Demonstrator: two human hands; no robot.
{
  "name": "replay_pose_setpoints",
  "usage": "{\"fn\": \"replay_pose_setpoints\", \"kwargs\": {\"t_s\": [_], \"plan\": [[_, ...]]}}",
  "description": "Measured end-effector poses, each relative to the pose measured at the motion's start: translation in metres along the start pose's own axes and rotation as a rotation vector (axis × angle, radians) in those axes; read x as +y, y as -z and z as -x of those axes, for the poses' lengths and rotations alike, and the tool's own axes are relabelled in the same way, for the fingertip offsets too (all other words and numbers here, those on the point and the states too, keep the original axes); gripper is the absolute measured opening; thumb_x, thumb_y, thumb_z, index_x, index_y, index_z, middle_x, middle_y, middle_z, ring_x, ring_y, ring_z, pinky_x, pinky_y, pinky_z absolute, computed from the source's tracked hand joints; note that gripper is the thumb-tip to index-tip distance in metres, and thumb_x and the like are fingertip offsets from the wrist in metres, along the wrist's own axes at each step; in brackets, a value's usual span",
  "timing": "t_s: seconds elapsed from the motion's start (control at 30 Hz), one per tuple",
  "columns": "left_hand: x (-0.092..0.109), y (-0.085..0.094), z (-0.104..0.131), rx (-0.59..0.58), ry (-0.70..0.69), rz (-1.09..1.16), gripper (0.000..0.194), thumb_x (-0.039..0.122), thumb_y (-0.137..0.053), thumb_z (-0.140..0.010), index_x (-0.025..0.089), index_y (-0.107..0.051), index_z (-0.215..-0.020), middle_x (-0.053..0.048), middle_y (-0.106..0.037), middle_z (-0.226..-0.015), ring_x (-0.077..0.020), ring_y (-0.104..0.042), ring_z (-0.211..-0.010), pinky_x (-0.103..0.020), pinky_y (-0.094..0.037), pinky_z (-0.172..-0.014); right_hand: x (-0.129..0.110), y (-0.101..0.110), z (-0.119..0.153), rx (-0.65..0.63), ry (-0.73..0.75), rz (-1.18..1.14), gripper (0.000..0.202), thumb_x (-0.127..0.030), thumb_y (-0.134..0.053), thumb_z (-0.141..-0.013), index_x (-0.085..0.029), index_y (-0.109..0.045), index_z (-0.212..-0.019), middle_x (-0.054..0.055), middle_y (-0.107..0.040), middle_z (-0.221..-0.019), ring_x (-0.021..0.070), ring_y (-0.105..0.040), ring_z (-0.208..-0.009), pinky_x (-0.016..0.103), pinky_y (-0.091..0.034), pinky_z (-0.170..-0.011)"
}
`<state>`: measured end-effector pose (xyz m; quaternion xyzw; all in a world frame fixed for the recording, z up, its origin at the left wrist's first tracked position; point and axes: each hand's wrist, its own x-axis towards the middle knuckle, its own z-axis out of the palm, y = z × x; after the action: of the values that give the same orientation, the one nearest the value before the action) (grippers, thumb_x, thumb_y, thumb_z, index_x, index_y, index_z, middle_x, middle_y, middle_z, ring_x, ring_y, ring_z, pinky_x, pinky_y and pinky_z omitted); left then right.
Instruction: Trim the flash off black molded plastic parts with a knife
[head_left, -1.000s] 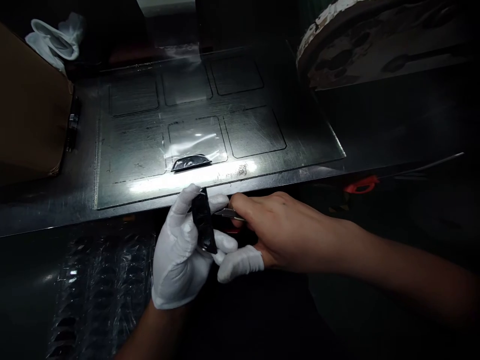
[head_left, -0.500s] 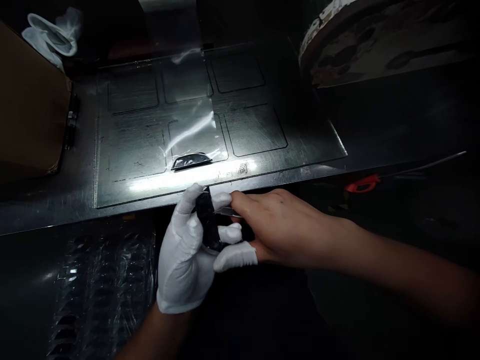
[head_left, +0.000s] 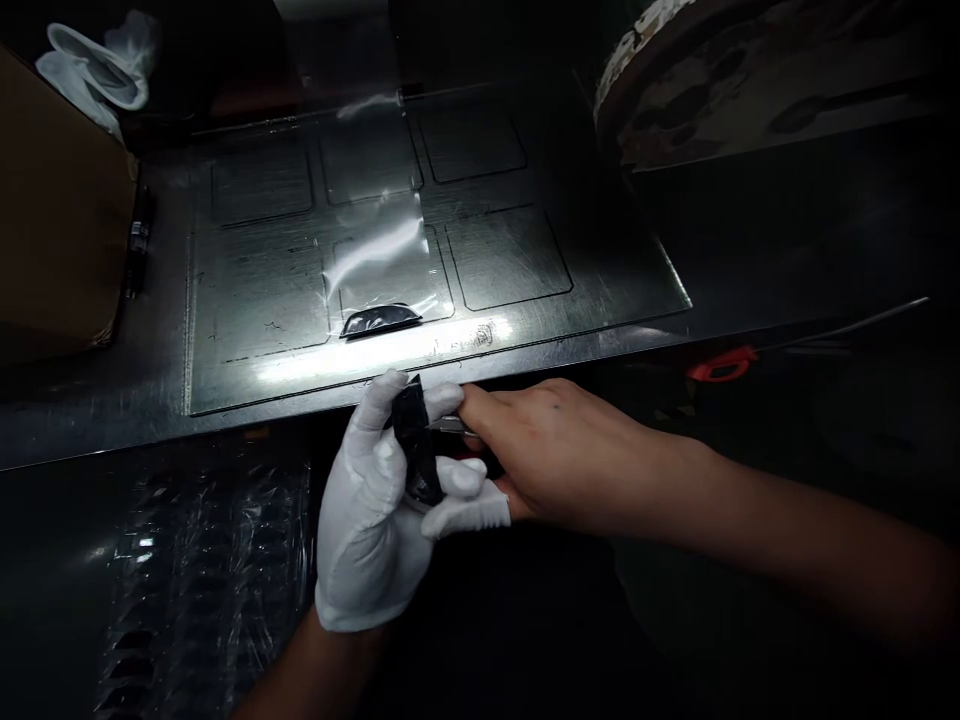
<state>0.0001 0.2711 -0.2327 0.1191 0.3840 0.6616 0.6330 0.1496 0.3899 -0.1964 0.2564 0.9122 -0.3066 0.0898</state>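
Note:
My left hand (head_left: 371, 530), in a white glove, is closed on a glossy black curved piece (head_left: 416, 440), held upright between fingers and thumb just below the table's front edge. My right hand (head_left: 555, 450) has white covers on some fingertips and meets the piece from the right. Its fingers are pressed round a thin metal tool (head_left: 450, 426), mostly hidden by the fingers. Beyond the hands, a similar black piece (head_left: 381, 320) lies at the near end of a clear plastic film (head_left: 382, 250) on the metal plate (head_left: 510, 335).
A cardboard box (head_left: 60, 210) stands at the left, beside a black pen (head_left: 137, 243). White gloves (head_left: 101, 65) lie behind it. A tray of black pieces (head_left: 210, 580) is at lower left. A red-handled tool (head_left: 724, 365) lies at right, below a round worn object (head_left: 750, 90).
My right thumb has shifted slightly left and up, closer to the lower end of the black piece. The held piece is turned a little. The whole view has shifted slightly.

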Motion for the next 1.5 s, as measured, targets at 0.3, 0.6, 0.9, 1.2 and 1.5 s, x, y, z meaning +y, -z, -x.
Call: {"fn": "replay_pose_setpoints", "kwargs": {"t_s": [0.3,0.6,0.9,1.2,1.5], "plan": [[0.002,-0.003,0.000,-0.003,0.002,0.033,0.028,0.037,-0.064,-0.101,0.037,-0.067,-0.130,-0.001,-0.074,-0.125,-0.0077,-0.073,-0.073,-0.032,-0.064,-0.089,-0.003,-0.001,-0.002,-0.002,-0.002,0.059,0.043,-0.052,-0.068,-0.094,-0.016,-0.056,-0.115,0.005,-0.074,-0.086,0.0251,-0.071,-0.068,0.029,-0.032,-0.053],[0.002,-0.004,-0.002,0.020,-0.013,0.039,0.027,0.036,-0.062,-0.103,0.036,-0.066,-0.129,0.000,-0.073,-0.123,-0.0063,-0.069,-0.070,-0.033,-0.066,-0.085,-0.006,0.000,-0.002,-0.017,-0.011,0.077,0.060,-0.071,-0.056,-0.096,-0.015,-0.056,-0.116,0.003,-0.073,-0.083,0.0260,-0.071,-0.067,0.031,-0.031,-0.051],[-0.001,-0.004,-0.006,0.010,-0.002,0.055,0.027,0.035,-0.061,-0.103,0.038,-0.067,-0.129,-0.002,-0.074,-0.126,-0.0102,-0.071,-0.076,-0.025,-0.064,-0.074,-0.006,-0.002,-0.003,-0.004,0.016,0.082,0.061,-0.076,-0.050,-0.096,-0.016,-0.059,-0.102,0.003,-0.070,-0.075,0.0229,-0.065,-0.060,0.030,-0.029,-0.052],[0.003,-0.006,-0.006,0.010,0.004,0.053,0.031,0.033,-0.067,-0.100,0.035,-0.069,-0.131,-0.001,-0.076,-0.120,-0.0085,-0.072,-0.069,-0.026,-0.065,-0.079,0.029,0.020,0.020,0.369,0.171,-0.229,0.035,-0.033,-0.040,-0.111,-0.020,-0.065,-0.131,0.007,-0.073,-0.121,0.0208,-0.067,-0.109,0.035,-0.051,-0.090],[-0.002,-0.002,0.001,-0.051,0.090,-0.077,0.037,0.038,-0.064,-0.101,0.020,-0.068,-0.133,-0.003,-0.070,-0.103,-0.0103,-0.071,-0.074,-0.024,-0.062,-0.080,0.029,0.035,0.020,0.366,0.222,0.155,0.047,-0.014,-0.060,-0.093,-0.021,-0.068,-0.139,0.007,-0.077,-0.109,0.0254,-0.066,-0.103,0.038,-0.051,-0.087]]}}
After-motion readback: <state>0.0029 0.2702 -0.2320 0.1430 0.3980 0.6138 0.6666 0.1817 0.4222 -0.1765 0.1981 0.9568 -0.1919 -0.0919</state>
